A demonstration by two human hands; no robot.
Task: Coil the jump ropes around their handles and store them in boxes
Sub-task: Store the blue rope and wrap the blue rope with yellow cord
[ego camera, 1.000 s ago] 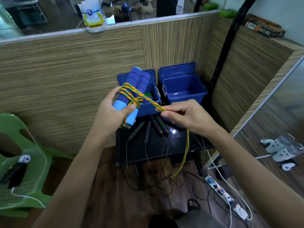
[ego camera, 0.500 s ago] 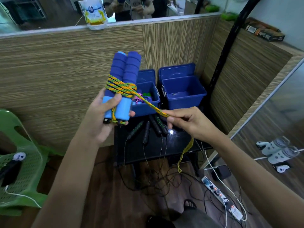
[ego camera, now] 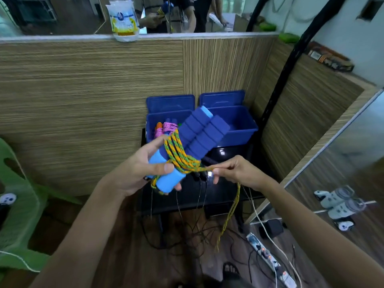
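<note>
Your left hand hides the lower ends of the two blue handles, which it grips side by side with the thumb pressed across the light-blue caps; the fingertips show only beneath them. The orange-green rope is wound several turns around the handles just above that grip, and how the turns cross at the back cannot be made out. Your right hand pinches the free run of the rope between thumb and forefinger, just beside the coil; the rest hangs below that hand toward the floor, blurred, and its end is lost among the dark cables there. The bundle covers part of the left blue box at the far edge of the black bench, so only pink and orange scraps of its contents show. The right blue box beside it shows only its bare interior. The black handles lying on the bench are mostly hidden behind your hands. Compared with half a second ago, the handles have tipped from upright to leaning right, lower in view, and your right hand has closed in on the coil.
</note>
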